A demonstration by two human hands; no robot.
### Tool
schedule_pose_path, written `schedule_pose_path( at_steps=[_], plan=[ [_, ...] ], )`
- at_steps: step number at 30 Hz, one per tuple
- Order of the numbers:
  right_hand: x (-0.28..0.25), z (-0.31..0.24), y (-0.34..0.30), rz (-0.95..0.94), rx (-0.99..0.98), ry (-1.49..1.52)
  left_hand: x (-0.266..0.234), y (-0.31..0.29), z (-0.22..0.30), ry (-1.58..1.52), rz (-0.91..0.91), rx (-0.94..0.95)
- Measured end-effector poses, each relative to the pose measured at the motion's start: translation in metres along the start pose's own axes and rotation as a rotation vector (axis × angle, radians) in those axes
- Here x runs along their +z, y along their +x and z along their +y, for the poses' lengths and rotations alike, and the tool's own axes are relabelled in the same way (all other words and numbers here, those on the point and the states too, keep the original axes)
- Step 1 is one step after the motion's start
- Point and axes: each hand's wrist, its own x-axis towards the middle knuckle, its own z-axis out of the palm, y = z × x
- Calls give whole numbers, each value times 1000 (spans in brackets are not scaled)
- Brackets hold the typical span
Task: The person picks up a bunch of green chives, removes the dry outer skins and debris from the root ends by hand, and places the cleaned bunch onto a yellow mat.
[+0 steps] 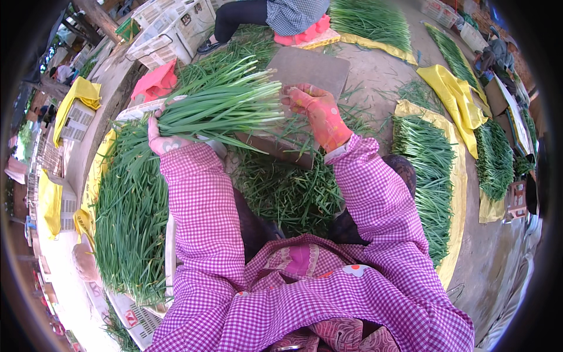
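My left hand (164,141), in a pale pink patterned glove, is wrapped round a thick bunch of green chives (217,108). The bunch lies nearly level, its pale stem ends pointing right and its leaves toward the left. Just beyond those stem ends is my right hand (322,114), in an orange-pink glove, with its fingertips pinched together. Whatever the pinch may hold is too small to make out. Below the left forearm a white crate (170,252) is heaped with long chives (132,223). A brown board (311,67) stands ahead of my knees.
Loose green trimmings (287,193) cover the ground between my legs. At right, neat rows of chives (425,170) lie on a yellow sheet (459,234). Another person (287,12) sits at the far side near white crates (173,38). A red cloth (153,82) lies beyond my left hand.
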Motion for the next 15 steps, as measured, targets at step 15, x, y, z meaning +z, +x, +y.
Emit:
schedule_pose_path(
  at_steps=[15],
  plan=[
    [7, 17, -2, -107, -306, -550, -1, 4, -10, 192, 85, -39]
  ],
)
